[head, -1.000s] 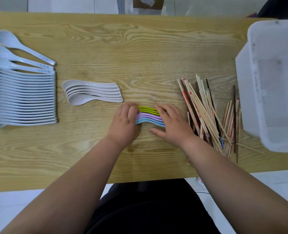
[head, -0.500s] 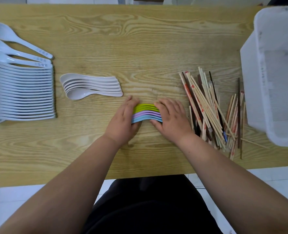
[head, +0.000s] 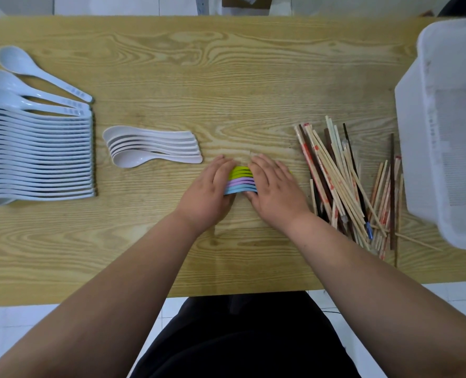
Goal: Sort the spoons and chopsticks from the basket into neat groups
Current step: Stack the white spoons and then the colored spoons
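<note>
In the centre of the frame, the left hand and the right hand are pressing on the ends of the coloured spoons on the surface, with fingers lying nearly straight.

Left hand and right hand press flat on coloured spoons — chopsticks lie just beside.

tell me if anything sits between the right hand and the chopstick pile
Nothing visible does. Only a strip of bare table separates the right hand, which presses the coloured spoons, from the chopsticks beside it.
</note>
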### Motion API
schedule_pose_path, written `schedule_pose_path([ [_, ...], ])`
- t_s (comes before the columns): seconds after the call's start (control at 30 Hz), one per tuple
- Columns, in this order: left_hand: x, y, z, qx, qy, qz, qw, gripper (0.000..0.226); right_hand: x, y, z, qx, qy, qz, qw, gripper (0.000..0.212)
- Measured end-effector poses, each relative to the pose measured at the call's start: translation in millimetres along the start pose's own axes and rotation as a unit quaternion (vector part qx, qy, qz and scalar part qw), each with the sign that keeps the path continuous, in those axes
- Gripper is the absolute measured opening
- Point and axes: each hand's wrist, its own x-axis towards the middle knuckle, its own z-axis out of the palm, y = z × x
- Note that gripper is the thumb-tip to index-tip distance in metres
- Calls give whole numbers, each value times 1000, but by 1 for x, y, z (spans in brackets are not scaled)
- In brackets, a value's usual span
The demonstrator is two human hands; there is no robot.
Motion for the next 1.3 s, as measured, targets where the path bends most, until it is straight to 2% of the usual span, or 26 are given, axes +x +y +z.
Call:
schedule_pose_path([
  [0.1, 8, -1, -5, 47, 10, 6, 999, 59, 10, 3, -2, -4, -4, -7, 1000, 66],
  [0.2, 27, -4, -17, 125, 44, 51, 990, 61, 26, 8, -5, 2, -8, -2, 1000, 65],
  [0.27, 39, -12, -27, 157, 41, 64, 985, 73, 38, 14, -9, 5, -8, 10, 1000, 64],
  [0.37, 43, -34, -44, 155, 29, 27, 987, 90, 55, 20, -12, 0, -7, 21, 1000, 68],
  [0.53, 31, -75, -69, 190, 7, -54, 980, 97, 68, 23, -13, 0, -19, 25, 1000, 63],
  [0.7, 21, -95, -77, 228, -12, -61, 972, 83, 71, 19, -15, -3, -17, 32, 999, 66],
  [0.9, 18, -106, -76, 235, 12, -50, 971, 69, 77, 15, -15, 0, -22, 41, 999, 66],
  [1.03, 18, -117, -80, 232, 18, -46, 971, 70, 83, 10, -12, 4, -14, 42, 999, 66],
  [1.3, 18, -130, -91, 248, 18, 16, 968, 70, 93, -7, -8, -2, -4, 17, 1000, 62],
])
